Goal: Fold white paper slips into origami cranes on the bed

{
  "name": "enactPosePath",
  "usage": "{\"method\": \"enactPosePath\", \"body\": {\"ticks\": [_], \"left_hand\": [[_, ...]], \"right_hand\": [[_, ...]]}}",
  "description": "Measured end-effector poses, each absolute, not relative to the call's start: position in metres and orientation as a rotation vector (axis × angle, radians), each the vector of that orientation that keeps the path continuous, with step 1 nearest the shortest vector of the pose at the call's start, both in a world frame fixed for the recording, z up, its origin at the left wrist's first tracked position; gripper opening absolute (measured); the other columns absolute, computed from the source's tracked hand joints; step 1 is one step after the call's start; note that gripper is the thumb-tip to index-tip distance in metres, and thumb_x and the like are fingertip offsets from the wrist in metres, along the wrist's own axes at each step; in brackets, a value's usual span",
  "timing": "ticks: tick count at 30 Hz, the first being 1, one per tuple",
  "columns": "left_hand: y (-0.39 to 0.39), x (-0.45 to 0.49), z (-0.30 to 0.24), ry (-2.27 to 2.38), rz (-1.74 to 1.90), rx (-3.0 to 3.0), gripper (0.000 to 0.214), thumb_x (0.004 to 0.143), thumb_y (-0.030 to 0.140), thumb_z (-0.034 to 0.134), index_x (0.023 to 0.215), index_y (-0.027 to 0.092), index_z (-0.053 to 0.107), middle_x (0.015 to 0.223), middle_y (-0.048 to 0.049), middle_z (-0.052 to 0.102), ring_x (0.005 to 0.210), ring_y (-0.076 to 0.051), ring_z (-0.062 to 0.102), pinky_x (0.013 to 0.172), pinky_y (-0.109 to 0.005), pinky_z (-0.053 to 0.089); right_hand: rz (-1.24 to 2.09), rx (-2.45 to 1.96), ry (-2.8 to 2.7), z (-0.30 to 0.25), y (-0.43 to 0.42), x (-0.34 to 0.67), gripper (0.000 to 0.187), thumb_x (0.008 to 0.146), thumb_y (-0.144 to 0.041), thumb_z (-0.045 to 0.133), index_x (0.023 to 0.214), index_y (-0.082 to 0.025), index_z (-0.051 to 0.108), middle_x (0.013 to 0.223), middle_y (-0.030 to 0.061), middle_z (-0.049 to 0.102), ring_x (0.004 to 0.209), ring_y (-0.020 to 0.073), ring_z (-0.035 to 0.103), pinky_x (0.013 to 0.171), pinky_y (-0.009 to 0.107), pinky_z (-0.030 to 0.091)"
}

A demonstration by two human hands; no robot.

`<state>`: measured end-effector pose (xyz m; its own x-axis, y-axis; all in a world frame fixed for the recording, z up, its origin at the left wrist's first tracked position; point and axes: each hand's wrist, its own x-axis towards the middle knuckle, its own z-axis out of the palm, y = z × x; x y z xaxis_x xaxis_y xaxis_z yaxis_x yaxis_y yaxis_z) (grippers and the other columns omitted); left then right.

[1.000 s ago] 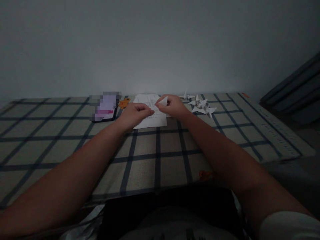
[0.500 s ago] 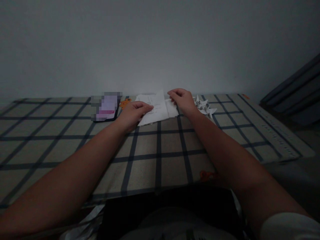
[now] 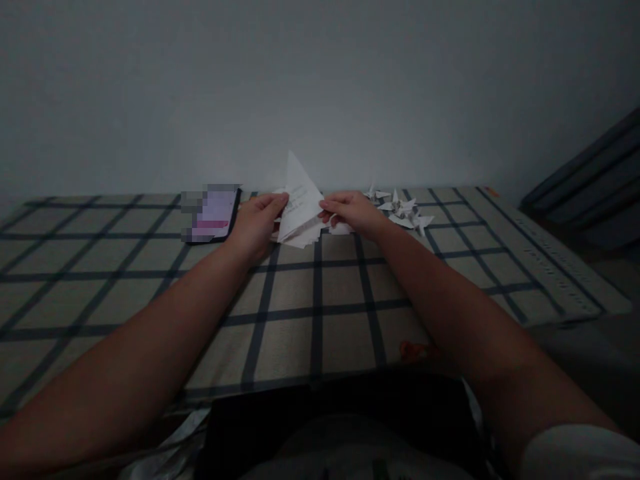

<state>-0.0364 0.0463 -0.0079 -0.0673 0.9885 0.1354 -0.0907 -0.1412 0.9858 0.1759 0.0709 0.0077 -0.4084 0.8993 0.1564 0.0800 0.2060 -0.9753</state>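
A white sheet of paper (image 3: 301, 203) with faint print is raised between my hands, folded so that a pointed corner stands up. My left hand (image 3: 257, 223) pinches its left edge between thumb and fingers. At its right corner, my right hand (image 3: 353, 212) is closed on the paper with the fingertips. More white paper (image 3: 306, 239) lies on the cloth beneath the held sheet, partly hidden by it. Several small folded paper shapes with sharp points (image 3: 406, 212) sit just right of my right hand.
A phone (image 3: 215, 213) with a lit, partly blurred screen lies left of my left hand. The checked cloth (image 3: 345, 280) covers the table, which meets a plain wall (image 3: 320, 93) at the back. An orange patch (image 3: 415, 351) shows near the front edge.
The sheet has come up off the paper beneath it and now stands as a point. My right hand moved left and took hold of its corner; my left hand shifted slightly up.
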Motion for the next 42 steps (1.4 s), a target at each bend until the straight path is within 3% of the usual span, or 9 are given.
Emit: {"method": "enactPosePath", "body": {"ticks": [7,12,16,19,25,29,33,42], "left_hand": [[0.043,-0.036,-0.008,1.154,1.331,1.432,0.057,0.073,0.034,0.082,0.126,0.017,0.070,0.093,-0.0065,0.076,0.079,-0.018,0.070,0.074,-0.032,0.060],[0.036,-0.034,-0.006,1.048,1.212,1.443,0.049,0.079,0.047,0.080,0.116,0.016,0.077,0.108,-0.0108,0.077,0.085,-0.020,0.072,0.078,-0.032,0.059],[0.033,-0.034,-0.006,0.937,1.066,1.438,0.058,0.077,0.054,0.080,0.123,0.018,0.075,0.107,-0.0125,0.078,0.082,-0.021,0.074,0.073,-0.030,0.059],[0.032,-0.032,-0.005,0.881,0.998,1.453,0.059,0.073,0.047,0.086,0.123,0.018,0.073,0.104,-0.0126,0.078,0.080,-0.020,0.074,0.071,-0.028,0.059],[0.036,-0.027,-0.005,0.980,1.231,1.222,0.032,0.078,0.037,0.079,0.103,0.016,0.075,0.099,-0.0118,0.080,0.082,-0.024,0.076,0.071,-0.033,0.063],[0.040,-0.026,-0.002,1.002,1.473,1.088,0.023,0.082,0.024,0.072,0.104,0.016,0.072,0.113,-0.0109,0.078,0.104,-0.026,0.075,0.088,-0.035,0.062],[0.042,-0.028,0.000,0.880,1.519,1.079,0.022,0.085,0.020,0.068,0.106,0.016,0.071,0.117,-0.0110,0.077,0.112,-0.025,0.073,0.099,-0.038,0.059],[0.042,-0.031,0.002,0.901,1.494,1.041,0.026,0.085,0.020,0.067,0.111,0.015,0.069,0.117,-0.0120,0.076,0.116,-0.028,0.071,0.097,-0.041,0.061]], "right_hand": [[1.255,-0.861,-1.743,0.007,0.067,0.174,0.026,0.089,-0.033,0.071,0.072,-0.015,0.063,0.067,-0.0009,0.064,0.057,0.0070,0.052,0.055,0.020,0.041],[1.262,-0.851,-1.731,0.009,0.061,0.169,0.033,0.088,-0.037,0.073,0.069,-0.018,0.053,0.064,-0.0029,0.059,0.058,0.0076,0.051,0.056,0.021,0.041],[1.252,-0.863,-1.737,0.009,0.058,0.165,0.039,0.088,-0.043,0.072,0.068,-0.019,0.048,0.063,-0.0032,0.058,0.058,0.0081,0.051,0.056,0.021,0.041],[1.283,-0.872,-1.754,0.007,0.058,0.164,0.041,0.090,-0.046,0.070,0.068,-0.020,0.046,0.063,-0.0030,0.058,0.057,0.0084,0.050,0.056,0.021,0.042],[1.359,-0.793,-1.726,0.005,0.059,0.166,0.044,0.090,-0.048,0.069,0.068,-0.021,0.042,0.062,-0.0044,0.054,0.055,0.0084,0.049,0.055,0.021,0.041],[1.323,-0.878,-1.591,0.008,0.061,0.167,0.039,0.093,-0.033,0.068,0.067,-0.021,0.040,0.060,-0.0052,0.052,0.054,0.0072,0.048,0.054,0.019,0.040],[1.267,-0.970,-1.486,0.008,0.064,0.169,0.036,0.093,-0.022,0.064,0.067,-0.021,0.039,0.059,-0.0049,0.051,0.054,0.0067,0.047,0.053,0.019,0.039],[1.146,-1.015,-1.504,0.000,0.073,0.170,0.020,0.091,-0.020,0.063,0.087,-0.024,0.044,0.061,-0.0080,0.055,0.051,0.0075,0.051,0.052,0.019,0.040]]}}
